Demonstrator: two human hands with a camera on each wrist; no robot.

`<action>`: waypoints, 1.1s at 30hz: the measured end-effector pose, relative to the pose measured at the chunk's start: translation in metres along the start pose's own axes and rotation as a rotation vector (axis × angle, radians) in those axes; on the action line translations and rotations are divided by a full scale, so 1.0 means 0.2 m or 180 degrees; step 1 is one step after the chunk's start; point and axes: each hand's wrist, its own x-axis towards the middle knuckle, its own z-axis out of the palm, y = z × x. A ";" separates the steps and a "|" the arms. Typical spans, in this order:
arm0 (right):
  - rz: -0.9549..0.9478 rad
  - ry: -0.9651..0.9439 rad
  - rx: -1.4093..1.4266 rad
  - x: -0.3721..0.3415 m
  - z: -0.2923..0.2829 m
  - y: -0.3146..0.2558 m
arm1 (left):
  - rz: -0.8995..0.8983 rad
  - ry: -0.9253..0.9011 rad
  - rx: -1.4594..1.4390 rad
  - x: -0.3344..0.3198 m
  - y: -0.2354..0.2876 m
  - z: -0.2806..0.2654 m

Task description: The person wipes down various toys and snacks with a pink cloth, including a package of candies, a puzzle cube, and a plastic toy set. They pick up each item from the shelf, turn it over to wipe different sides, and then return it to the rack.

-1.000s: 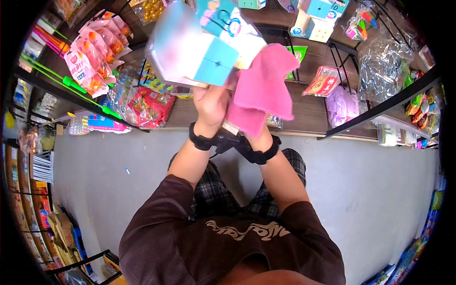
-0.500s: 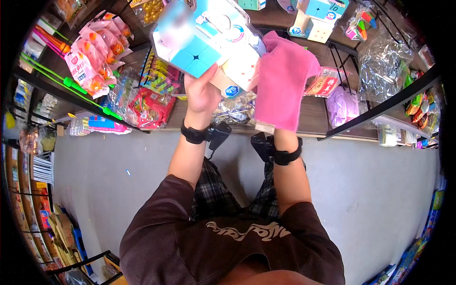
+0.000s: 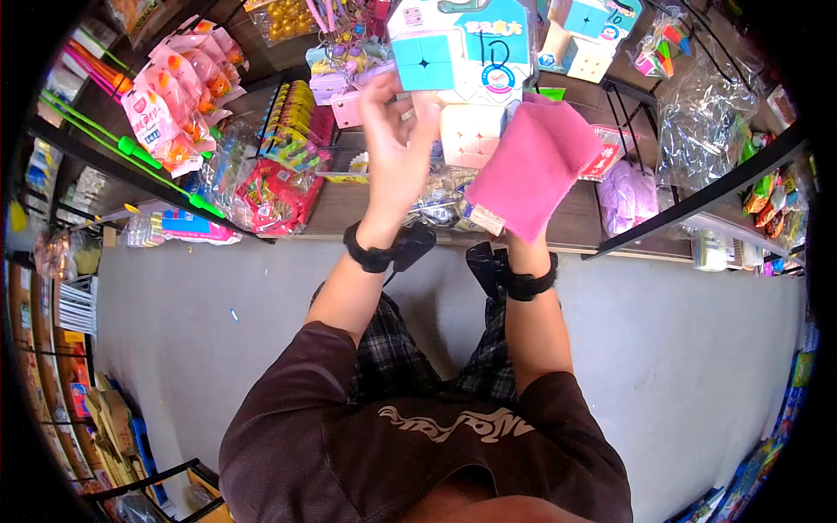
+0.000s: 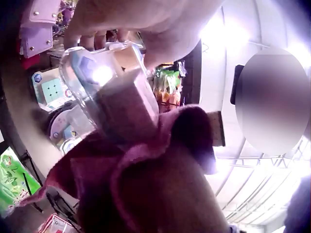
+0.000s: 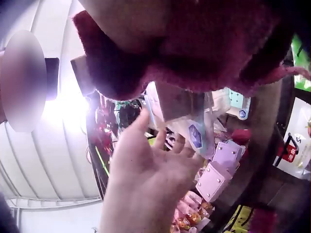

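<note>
A clear package (image 3: 449, 65) with a blue cube and a pale cube stands upright in front of both hands. The left hand (image 3: 397, 157) is at its lower left, fingers apart and slightly bent; whether they touch it is unclear. In the right wrist view the left hand (image 5: 150, 179) has thumb and fingers spread close to the package (image 5: 197, 138). A pink cloth (image 3: 536, 166) covers the right hand, hiding its fingers, at the package's lower right. The left wrist view shows the cloth (image 4: 141, 179) against the package (image 4: 121, 97).
Another cube package (image 3: 586, 39) is at the back right. Pink snack bags (image 3: 166, 109) and red packets (image 3: 275, 196) lie left, a purple bag (image 3: 629, 196) right. Black metal bars (image 3: 697, 205) cross the shelf's right side. Foil packets (image 3: 440, 205) are between the forearms.
The package has moved right and turned more upright. The left hand's fingers have loosened from its lower edge and spread. The cloth-covered right hand has tilted and shifted slightly right.
</note>
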 end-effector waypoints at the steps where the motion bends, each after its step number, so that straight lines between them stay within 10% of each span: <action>1: -0.0001 -0.0004 0.0002 -0.01 0.02 -0.02 | 0.0109 -0.0254 0.0411 -0.01 -0.01 0.00; 6: -0.1219 -0.0610 -0.1599 -0.05 0.05 -0.10 | 0.0398 -0.0395 -0.0101 -0.02 0.10 0.07; 18: -0.0224 -0.0867 -0.1348 -0.11 -0.01 -0.07 | -0.0789 -0.0854 -0.2212 0.03 0.02 -0.09; 33: -0.0058 -0.0976 -0.2275 -0.14 0.04 0.00 | 0.0433 -0.1080 0.0005 -0.02 0.04 0.00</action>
